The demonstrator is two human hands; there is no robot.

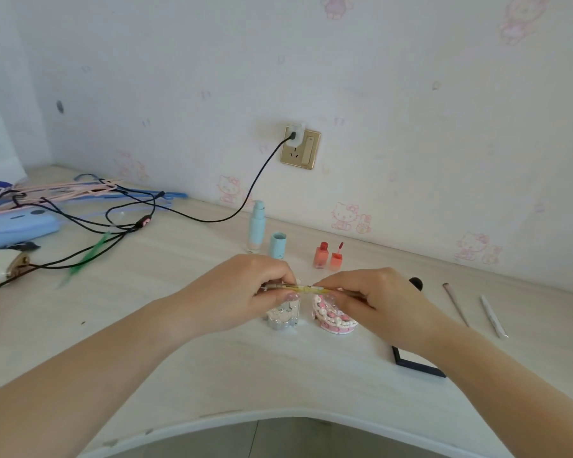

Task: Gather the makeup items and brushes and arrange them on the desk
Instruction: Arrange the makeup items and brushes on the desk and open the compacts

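Note:
My left hand and my right hand both grip a thin yellow makeup pencil, held level above the desk, one hand at each end. Beneath it lie a silver compact and a pink pearl-trimmed compact, both partly hidden by my fingers. Behind stand a tall pale-blue bottle, a short blue tube and two coral lip tints. To the right lie a dark-tipped brush, a thin brush, a white stick and a black palette under my forearm.
Black cables run from a wall socket across the desk's left side. There too lie hangers, a blue case and a green stick. The desk's curved front edge is near me.

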